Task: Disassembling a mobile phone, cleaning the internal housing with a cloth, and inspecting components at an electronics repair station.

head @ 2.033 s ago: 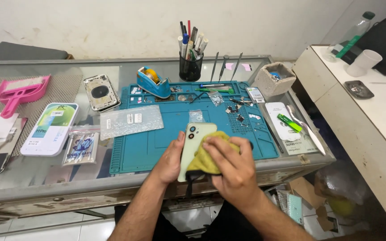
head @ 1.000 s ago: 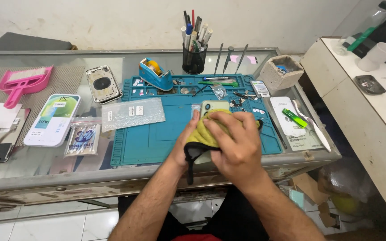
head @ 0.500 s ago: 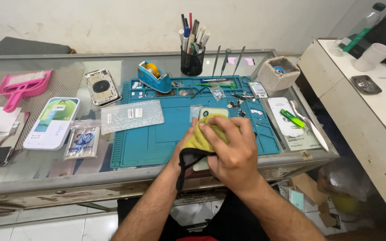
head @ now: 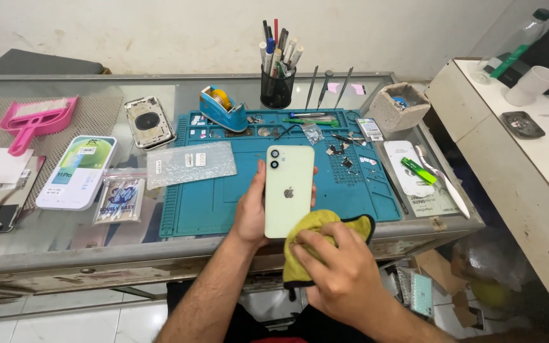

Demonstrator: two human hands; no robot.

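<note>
Two hands work at the bench's (head: 46,244) near edge: left hand (head: 253,213) grips a pale-green phone (head: 289,190), right hand (head: 341,270) clutches a yellow cloth (head: 309,228).

Left on the surface (head: 46,222): white-and-green flat box (head: 77,171), beside it a clear packet of swabs (head: 117,200) with blue print. On the blue mat (head: 223,203): bubble-wrap pouch (head: 190,163) bearing two small white labels. Right of mat: white card package (head: 411,170) under a green marker (head: 418,170); small white label card (head: 370,129) above.
</note>
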